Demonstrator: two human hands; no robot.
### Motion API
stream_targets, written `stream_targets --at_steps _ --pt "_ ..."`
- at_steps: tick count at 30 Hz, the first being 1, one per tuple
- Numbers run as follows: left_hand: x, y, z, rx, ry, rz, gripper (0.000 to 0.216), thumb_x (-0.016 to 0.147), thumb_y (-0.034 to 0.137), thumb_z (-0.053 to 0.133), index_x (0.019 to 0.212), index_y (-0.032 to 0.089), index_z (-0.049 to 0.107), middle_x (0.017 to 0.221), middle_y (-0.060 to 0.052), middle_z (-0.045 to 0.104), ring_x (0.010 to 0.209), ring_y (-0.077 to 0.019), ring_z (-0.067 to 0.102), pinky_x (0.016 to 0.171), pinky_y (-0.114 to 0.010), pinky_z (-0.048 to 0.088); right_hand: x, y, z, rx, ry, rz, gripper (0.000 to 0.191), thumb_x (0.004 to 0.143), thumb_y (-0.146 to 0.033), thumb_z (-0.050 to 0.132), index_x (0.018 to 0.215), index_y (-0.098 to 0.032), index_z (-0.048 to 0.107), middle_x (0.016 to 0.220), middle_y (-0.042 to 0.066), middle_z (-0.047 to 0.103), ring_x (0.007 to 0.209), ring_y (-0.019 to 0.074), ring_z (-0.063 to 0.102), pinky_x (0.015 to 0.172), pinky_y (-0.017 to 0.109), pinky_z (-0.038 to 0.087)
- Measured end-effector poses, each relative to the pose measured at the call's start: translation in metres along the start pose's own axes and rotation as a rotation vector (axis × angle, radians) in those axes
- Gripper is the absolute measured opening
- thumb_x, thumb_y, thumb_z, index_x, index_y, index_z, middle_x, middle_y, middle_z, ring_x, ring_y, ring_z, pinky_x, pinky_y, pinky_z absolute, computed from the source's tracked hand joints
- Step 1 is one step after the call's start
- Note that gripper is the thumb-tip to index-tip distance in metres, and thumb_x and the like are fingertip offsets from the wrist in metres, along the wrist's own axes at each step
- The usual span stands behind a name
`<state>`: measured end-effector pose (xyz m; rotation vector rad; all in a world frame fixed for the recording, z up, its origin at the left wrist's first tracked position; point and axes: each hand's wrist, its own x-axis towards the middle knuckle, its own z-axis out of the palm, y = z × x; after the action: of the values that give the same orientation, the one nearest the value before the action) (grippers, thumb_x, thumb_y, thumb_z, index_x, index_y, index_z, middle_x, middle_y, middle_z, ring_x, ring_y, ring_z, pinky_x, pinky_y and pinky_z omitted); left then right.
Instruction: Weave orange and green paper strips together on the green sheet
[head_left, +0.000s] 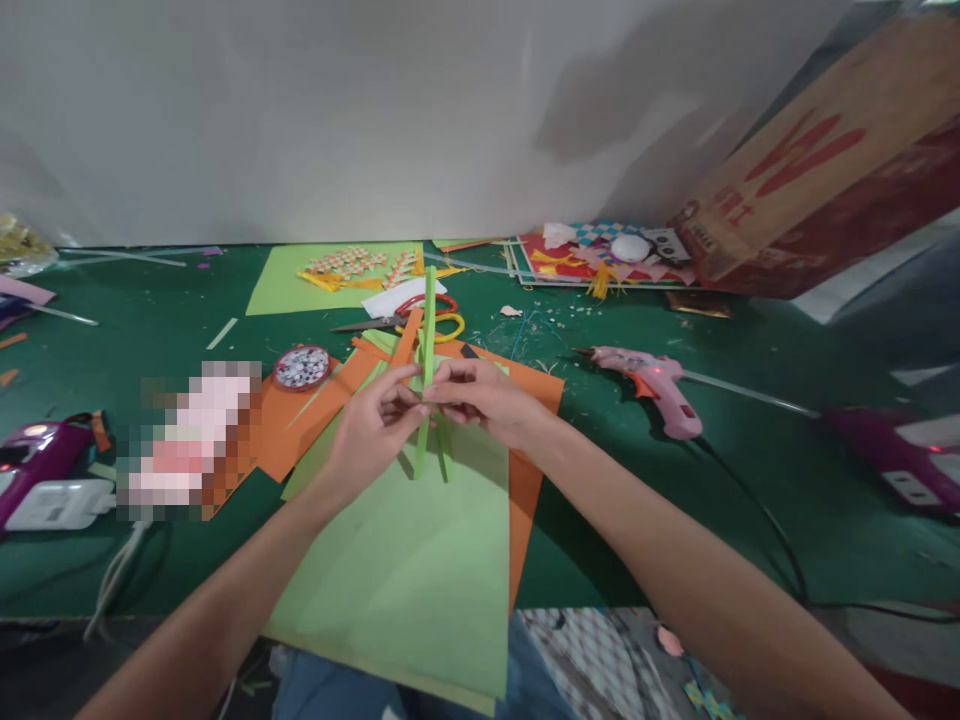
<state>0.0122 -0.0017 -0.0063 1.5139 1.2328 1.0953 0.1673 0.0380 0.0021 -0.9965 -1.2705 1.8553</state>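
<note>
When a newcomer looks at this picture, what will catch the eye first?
Probably the light green strips, held near the center by the left hand and right hand. Next, perhaps the pink glue gun on the dark green table at right, and the slanted paper bag at upper right.

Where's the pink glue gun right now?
In the head view, the pink glue gun lies on the green table at the right, beyond the orange paper and the right hand.
</note>
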Motion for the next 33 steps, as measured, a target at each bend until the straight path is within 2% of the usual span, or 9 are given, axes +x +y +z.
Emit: stream_targets --at_steps 7,12,18,24,33 --pt "-0.0013 0.0019 0.0001 0.004 0.011 -0.018 0.035 0.074 0.024 0.061 0.108 0.016 0.057 0.073 -0.001 0.066 0.071 -0.0145 0.065 0.068 -0.026 0.053 0.0006 0.0010 0.0009 0.011 0.021 -0.024 0.028 0.052 -0.026 0.078 0.053 -0.017 0.052 0.044 -0.006 0.053 0.037 0.0035 0.038 0.039 0.021 0.020" --pt "0.0001 0.0000 -0.0003 0.001 0.021 0.005 0.030 0.073 0.023 0.061 0.103 0.016 0.058 0.069 0.000 0.064 0.067 -0.0147 0.064 0.067 -0.026 0.053 -0.0006 -0.0004 0.0020 0.026 0.004 -0.016 0.027 0.052 -0.023 0.079 0.054 -0.017 0.052 0.045 -0.006 0.053 0.038 0.0035 0.040 0.039 0.021 0.020" --pt "-0.0005 0.0008 0.0007 0.013 0.000 0.003 0.032 0.074 0.023 0.061 0.105 0.016 0.058 0.069 0.001 0.063 0.066 -0.0138 0.063 0.065 -0.026 0.052 -0.0016 -0.0021 0.0021 0.011 0.020 -0.014 0.027 0.055 -0.024 0.077 0.054 -0.017 0.051 0.043 -0.006 0.052 0.038 0.0037 0.039 0.039 0.021 0.020" --pt "0.0003 -0.0002 0.0010 -0.001 0.007 -0.005 0.033 0.074 0.023 0.062 0.106 0.016 0.057 0.075 -0.002 0.067 0.071 -0.0156 0.066 0.069 -0.027 0.053 0.0013 0.0016 0.0012 0.022 -0.005 -0.037 0.030 0.052 -0.026 0.080 0.051 -0.017 0.051 0.045 -0.004 0.055 0.038 0.0038 0.039 0.039 0.021 0.021" --pt "-0.0002 -0.0013 0.0001 -0.019 -0.003 -0.007 0.029 0.075 0.021 0.061 0.103 0.017 0.057 0.070 0.000 0.064 0.068 -0.0144 0.064 0.066 -0.026 0.052 0.0019 0.0036 0.0012 0.025 -0.012 -0.031 0.031 0.052 -0.025 0.080 0.051 -0.016 0.051 0.046 -0.004 0.055 0.038 0.0035 0.040 0.038 0.020 0.021"
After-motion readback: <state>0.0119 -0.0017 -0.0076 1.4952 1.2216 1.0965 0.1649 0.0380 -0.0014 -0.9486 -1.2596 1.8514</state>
